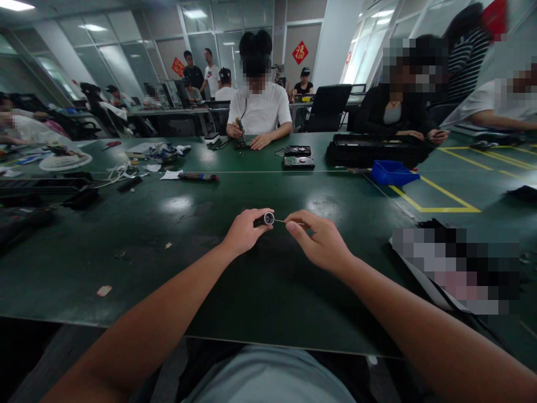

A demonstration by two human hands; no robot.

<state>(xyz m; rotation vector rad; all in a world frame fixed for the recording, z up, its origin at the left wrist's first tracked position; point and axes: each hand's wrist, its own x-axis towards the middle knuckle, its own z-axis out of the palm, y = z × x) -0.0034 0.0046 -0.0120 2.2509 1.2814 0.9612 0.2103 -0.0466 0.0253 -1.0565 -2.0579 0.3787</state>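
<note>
My left hand (242,230) is closed around a dark cylinder with a silver-rimmed open end (269,218), which looks like a small flashlight. That round end faces me. My right hand (319,235) pinches a thin metal rod (279,221), perhaps a screwdriver shaft; its handle is hidden by the fingers. The rod's tip points left and reaches the cylinder's rim. Whether it touches or goes in, I cannot tell. Both hands are above the green table (260,296), near its middle.
Ahead lie a dark stick-shaped device (198,177), two hard drives (298,162) and a blue bin (394,172). A white fan grille (65,161) and cables are at left. A blurred-out flat object (428,280) lies right. Across the table, a person (259,109) holds a screwdriver.
</note>
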